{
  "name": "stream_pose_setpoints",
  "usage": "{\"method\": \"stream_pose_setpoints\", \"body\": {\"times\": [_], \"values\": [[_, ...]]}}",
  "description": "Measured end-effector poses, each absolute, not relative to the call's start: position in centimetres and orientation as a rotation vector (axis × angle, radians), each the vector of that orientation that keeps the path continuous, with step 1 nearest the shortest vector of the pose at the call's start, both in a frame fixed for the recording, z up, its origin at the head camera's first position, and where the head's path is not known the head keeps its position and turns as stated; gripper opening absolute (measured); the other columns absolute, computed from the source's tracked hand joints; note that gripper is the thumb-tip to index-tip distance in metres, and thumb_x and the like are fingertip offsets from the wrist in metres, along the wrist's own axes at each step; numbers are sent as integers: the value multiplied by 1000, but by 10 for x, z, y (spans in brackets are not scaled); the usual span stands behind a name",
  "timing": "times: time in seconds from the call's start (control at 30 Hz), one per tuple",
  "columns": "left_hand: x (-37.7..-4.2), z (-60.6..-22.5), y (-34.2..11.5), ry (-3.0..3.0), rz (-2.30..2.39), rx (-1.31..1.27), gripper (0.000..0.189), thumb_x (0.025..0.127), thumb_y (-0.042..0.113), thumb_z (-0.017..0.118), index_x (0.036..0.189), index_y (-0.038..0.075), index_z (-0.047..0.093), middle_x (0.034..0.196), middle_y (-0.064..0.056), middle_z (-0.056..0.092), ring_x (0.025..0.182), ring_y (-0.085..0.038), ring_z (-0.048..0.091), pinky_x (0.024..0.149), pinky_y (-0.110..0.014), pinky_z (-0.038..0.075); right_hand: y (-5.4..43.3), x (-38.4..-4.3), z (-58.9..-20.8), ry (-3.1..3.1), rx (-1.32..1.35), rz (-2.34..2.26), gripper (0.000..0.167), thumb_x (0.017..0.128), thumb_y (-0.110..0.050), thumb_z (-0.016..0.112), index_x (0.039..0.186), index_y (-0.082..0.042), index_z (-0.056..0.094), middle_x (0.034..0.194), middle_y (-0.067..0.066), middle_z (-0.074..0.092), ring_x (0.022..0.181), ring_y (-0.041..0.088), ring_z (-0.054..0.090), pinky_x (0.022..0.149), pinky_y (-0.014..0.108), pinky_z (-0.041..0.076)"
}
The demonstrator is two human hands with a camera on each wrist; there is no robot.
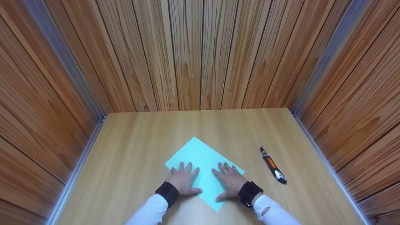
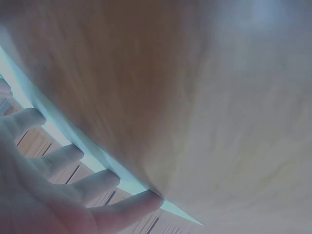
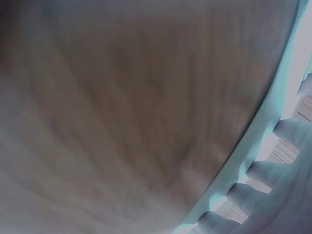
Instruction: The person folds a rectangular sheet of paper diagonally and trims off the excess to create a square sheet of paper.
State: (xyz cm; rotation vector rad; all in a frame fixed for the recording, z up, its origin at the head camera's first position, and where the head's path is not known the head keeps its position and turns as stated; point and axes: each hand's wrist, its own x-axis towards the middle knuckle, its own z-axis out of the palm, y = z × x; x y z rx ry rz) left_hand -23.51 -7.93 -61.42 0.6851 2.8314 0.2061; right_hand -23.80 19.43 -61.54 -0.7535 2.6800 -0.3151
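Observation:
A sheet of light turquoise paper (image 1: 203,156) lies flat on the wooden table, turned so one corner points away from me. My left hand (image 1: 183,181) rests on its left side with the fingers spread. On the right side, my right hand (image 1: 230,182) presses down the same way, fingers fanned out. Fingertips of the left hand (image 2: 58,180) touch the paper near its edge (image 2: 129,183) in the left wrist view. The right wrist view shows the right hand's fingers (image 3: 273,173) on the paper's edge (image 3: 243,146) too.
A utility knife (image 1: 272,165) with a black and orange handle lies to the right of the paper. The table (image 1: 131,140) is bounded by wood-plank walls (image 1: 187,56) at the back and both sides, with metal rails (image 1: 78,165) along the side edges.

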Motion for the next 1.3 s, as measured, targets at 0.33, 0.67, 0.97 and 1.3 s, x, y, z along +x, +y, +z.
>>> {"method": "stream_pose_setpoints", "body": {"times": [0.33,0.67,0.97,1.3], "values": [[-239,-607,-81,2787,250,656,105,84,86,69,164,21,51,169,-22,45,155,-60,38,111,-83,41,188,-241,-619,2698,-759,-291,122,74,-77,85,169,-17,40,177,25,27,165,50,25,130,70,24],[-243,-609,-94,2787,266,717,116,74,86,79,165,22,48,169,-16,47,154,-51,42,114,-79,41,182,-238,-616,2795,-840,-358,100,78,-62,92,156,-9,58,163,33,48,151,59,44,118,76,40],[-240,-613,-97,2794,424,693,111,80,76,82,162,11,47,168,-16,49,155,-47,42,117,-80,38,178,-242,-608,2813,-787,-398,76,88,-54,88,145,-8,69,153,32,59,142,57,55,113,69,50],[-250,-600,-99,2748,580,732,44,99,38,79,132,11,70,133,-9,74,137,-42,62,111,-66,52,182,-256,-598,2768,-776,-429,65,98,-58,75,141,-10,73,149,28,65,140,47,61,116,62,50]]}}
